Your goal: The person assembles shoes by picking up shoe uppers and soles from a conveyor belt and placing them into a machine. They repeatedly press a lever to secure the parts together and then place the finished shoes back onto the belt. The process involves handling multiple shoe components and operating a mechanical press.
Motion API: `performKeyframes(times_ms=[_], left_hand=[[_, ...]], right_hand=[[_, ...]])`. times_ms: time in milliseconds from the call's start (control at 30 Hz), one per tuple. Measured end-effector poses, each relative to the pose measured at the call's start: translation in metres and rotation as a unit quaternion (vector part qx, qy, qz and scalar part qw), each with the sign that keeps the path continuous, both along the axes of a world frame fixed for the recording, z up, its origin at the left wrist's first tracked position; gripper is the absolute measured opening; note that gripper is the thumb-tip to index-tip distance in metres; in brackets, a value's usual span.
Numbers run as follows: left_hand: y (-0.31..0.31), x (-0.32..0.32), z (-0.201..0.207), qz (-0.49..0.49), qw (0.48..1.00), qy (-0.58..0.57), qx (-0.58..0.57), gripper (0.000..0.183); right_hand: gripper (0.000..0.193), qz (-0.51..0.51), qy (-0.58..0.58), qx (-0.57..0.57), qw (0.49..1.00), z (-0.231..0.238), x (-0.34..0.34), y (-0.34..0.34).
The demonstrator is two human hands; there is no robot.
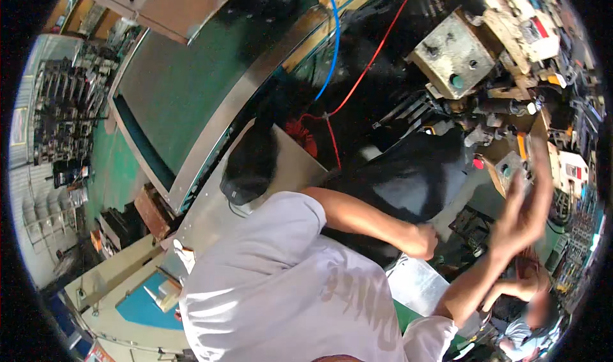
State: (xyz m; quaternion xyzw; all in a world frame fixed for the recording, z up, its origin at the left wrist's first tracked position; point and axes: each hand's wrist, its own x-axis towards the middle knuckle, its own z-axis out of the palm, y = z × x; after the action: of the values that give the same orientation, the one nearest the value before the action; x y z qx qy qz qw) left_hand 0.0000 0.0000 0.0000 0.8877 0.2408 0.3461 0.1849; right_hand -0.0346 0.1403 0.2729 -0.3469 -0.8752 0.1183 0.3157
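Note:
My left arm reaches across the middle from a light shirt, and my left hand [421, 240] is closed in a fist. Whatever it may hold is hidden. Close below it lies a shiny metal sheet [415, 285]. My right hand [520, 224] is raised at the right, its fingers spread and smeared by motion, with nothing visible in it. Beyond its fingertips stands a small control box [504, 164] with a red and a green button. Dark trousers [408, 183] show past my left forearm. A black rounded thing like a cap [250, 164] is beside my left shoulder.
Another person [523, 330] is at the lower right, one hand [527, 285] raised. A worn metal box [453, 55] with a green button stands at the upper right. A blue hose [334, 42] and a red hose [377, 52] hang there. A long metal edge [223, 106] crosses the upper left.

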Motion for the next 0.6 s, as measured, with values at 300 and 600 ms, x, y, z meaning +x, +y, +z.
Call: performKeyframes(times_ms=[300, 600], left_hand=[[0.027, 0.031, -0.032, -0.205, 0.913, 0.317, -0.153, 0.03], [0.033, 0.044, -0.048, -0.116, 0.947, 0.271, -0.126, 0.021]], right_hand=[[0.022, -0.039, -0.205, 0.019, 0.978, -0.206, 0.01, 0.017], [0.024, -0.088, -0.16, -0.053, 0.982, -0.212, 0.003, 0.015]])
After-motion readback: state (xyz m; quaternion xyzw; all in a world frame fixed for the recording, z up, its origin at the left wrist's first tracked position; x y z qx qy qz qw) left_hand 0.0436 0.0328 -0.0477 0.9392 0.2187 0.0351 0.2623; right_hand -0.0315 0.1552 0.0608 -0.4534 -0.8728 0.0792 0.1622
